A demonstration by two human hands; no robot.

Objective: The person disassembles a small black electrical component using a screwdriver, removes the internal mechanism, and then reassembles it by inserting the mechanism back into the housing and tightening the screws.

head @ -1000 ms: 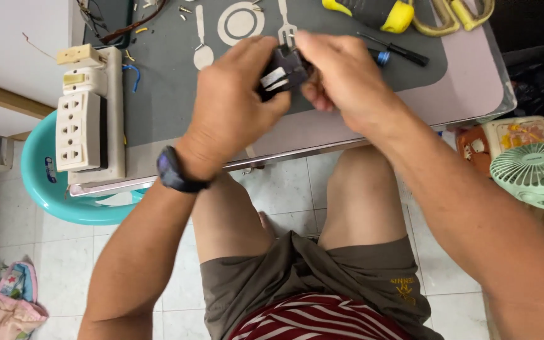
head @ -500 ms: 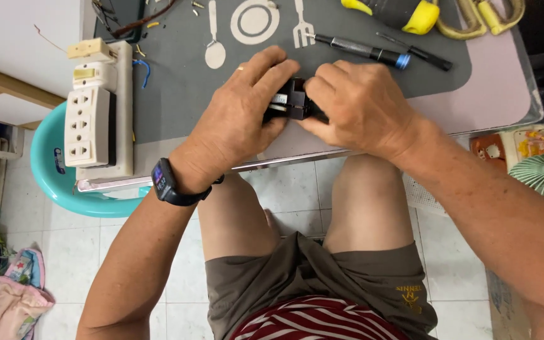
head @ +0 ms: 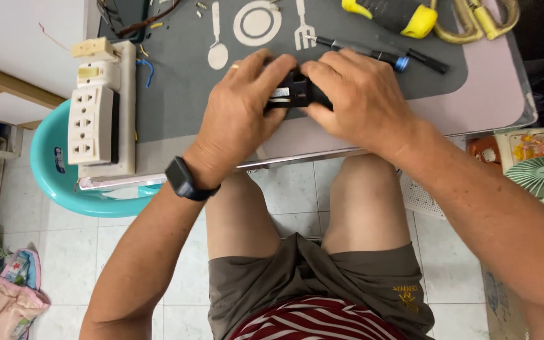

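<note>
Left hand (head: 240,113) and right hand (head: 360,104) both clamped on a small black plug-like device (head: 294,94), held between them just over the grey place mat (head: 177,94) on the desk (head: 492,94). Screwdriver (head: 373,53) just beyond the right knuckles; white socket strip (head: 92,123) well off left.

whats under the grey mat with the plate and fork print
The grey mat lies on a pale pink tabletop, which shows past its right and front edges. Whatever else might sit beneath the mat is covered. Both hands hold a small black part above it.
</note>
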